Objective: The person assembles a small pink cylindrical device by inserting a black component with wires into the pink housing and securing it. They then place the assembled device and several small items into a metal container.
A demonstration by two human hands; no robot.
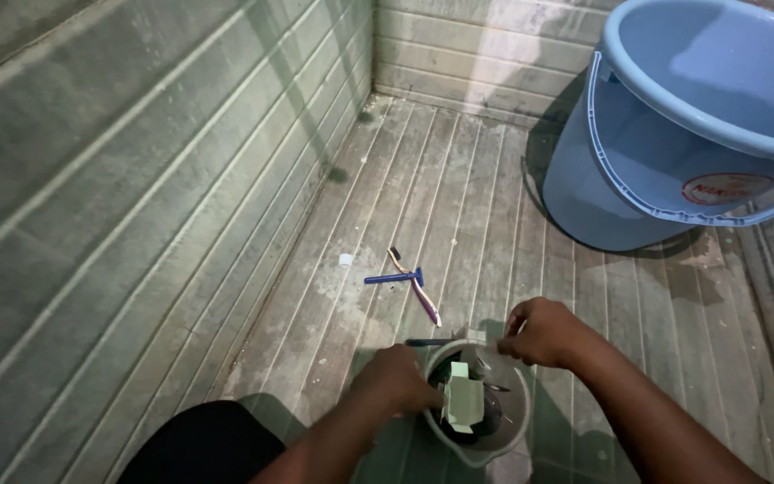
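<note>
A small grey plastic mug (505, 432) stands on the tiled floor near the bottom of the view. Inside it are a pale green soap box (461, 401) and some dark items. My left hand (398, 378) reaches into the mug from the left, fingers closed near the soap box. My right hand (541, 332) is closed on the mug's far rim, pinching a thin item there. Just beyond the mug, a blue razor (393, 278) and a purple-white toothbrush (421, 296) lie crossed on the floor.
A large light-blue bucket (674, 134) with a handle stands at the back right. Tiled walls (136, 179) close in on the left and at the back. A small white scrap (345, 260) lies on the floor. My dark knee (203, 444) is at the bottom left.
</note>
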